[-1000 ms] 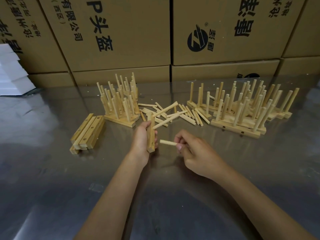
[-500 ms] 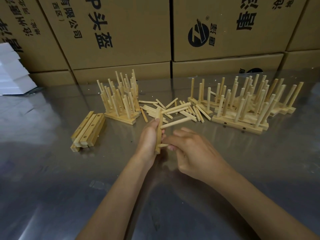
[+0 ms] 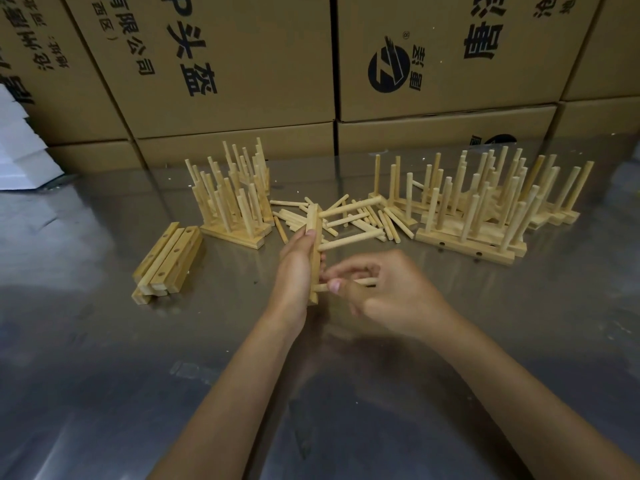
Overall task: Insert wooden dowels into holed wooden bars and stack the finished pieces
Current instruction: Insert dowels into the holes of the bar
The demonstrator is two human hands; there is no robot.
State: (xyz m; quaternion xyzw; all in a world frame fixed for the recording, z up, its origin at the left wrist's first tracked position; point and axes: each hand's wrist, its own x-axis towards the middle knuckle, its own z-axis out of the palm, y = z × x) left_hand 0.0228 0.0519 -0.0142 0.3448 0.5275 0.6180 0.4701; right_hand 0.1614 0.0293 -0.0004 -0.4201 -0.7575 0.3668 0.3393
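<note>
Now seating the third dowel (image 3: pixel 349 284) in the bar (image 3: pixel 314 251).
My left hand (image 3: pixel 296 271) grips the bar upright, just in front of the loose dowel pile (image 3: pixel 346 220); my right hand (image 3: pixel 391 292) pinches the dowel at, I think, the lowest hole. I'd push straight in. Bare tabletop (image 3: pixel 346 393) lies on the pile's near side.

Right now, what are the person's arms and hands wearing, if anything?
Nothing that shows. Both forearms are bare up to the frame's edge, with no sleeves in view. The left hand and right hand have no gloves, rings, watch or wristband, and the nails look short and unpainted.
</note>
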